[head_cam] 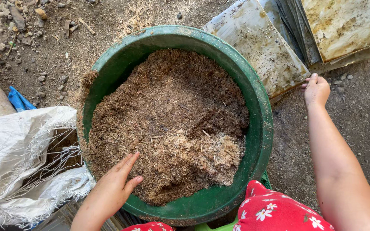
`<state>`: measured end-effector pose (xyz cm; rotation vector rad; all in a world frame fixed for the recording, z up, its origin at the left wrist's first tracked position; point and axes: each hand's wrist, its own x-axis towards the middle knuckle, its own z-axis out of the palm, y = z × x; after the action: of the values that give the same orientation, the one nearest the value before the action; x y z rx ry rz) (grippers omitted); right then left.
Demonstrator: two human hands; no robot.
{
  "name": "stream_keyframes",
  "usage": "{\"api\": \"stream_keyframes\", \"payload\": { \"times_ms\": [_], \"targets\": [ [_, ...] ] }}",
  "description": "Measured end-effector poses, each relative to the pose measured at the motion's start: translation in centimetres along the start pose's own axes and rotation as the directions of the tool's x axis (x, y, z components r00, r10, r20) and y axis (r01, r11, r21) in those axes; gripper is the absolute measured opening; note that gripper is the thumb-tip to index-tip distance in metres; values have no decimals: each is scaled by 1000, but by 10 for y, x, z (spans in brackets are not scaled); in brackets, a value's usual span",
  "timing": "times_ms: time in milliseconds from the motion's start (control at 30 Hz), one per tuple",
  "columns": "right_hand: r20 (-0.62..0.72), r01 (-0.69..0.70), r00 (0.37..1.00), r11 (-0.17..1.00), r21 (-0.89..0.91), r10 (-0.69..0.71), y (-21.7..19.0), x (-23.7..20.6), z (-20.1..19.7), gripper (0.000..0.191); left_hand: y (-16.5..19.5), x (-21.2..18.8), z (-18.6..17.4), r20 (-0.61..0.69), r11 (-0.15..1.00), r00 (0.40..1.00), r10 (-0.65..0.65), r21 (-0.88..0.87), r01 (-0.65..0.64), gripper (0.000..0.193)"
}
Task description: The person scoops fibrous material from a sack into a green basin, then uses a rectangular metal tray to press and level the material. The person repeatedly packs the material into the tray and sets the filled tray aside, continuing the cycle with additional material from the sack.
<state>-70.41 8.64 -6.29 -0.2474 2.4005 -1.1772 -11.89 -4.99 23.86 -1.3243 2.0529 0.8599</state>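
Basin: a large round green basin (260, 128) sits on bare dirt ground (48, 55), directly below the camera and filling the middle of the view.
Contents: coarse brown fibrous material (168, 124), heaped across the basin; a paler, strawier patch lies toward the near right (the mix looks uneven there).
Left hand: the left hand (118, 177) lies flat on the near left edge of the heap, palm down, fingers extended and close together, thumb spread to the side; it holds nothing.
Right hand: the right hand (316, 90) reaches out well clear of the basin, its fingertips touching the edge of a stack of stained flat sheets (262, 47); whether it grips a sheet cannot be told.
Arm pose: left forearm enters from the bottom edge, angled up and right; right arm is extended nearly straight, away from the body.
Technique note: judged from the paler patch, working well here would mean sweeping the flat palm through the heap from the rim inward, so that the material stays in the basin.
Surroundings: a frayed white woven sack (18, 149) lies left of the basin.
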Motion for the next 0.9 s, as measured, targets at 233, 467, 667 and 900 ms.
{"api": "stream_keyframes", "payload": {
  "times_ms": [233, 467, 667, 900],
  "targets": [
    [-22, 233, 954, 783, -576, -299, -11, 9, -1, 48, 8, -1, -4, 24, 1000, 1000, -13, -3, 13, 75],
    [131, -356, 933, 815, 457, 334, 6, 2, -3, 26, 4, -3, -2, -50, 999, 998, 42, -23, -43, 75],
    [332, -533, 838, 521, 666, 432, 7, 0, 6, 25, -1, -1, 2, -60, 996, 995, 76, -44, -79, 74],
    [256, -454, 886, 612, 648, 386, 5, 0, 6, 26, 2, 0, -3, -26, 999, 999, 21, -37, -22, 75]
  ]
}}
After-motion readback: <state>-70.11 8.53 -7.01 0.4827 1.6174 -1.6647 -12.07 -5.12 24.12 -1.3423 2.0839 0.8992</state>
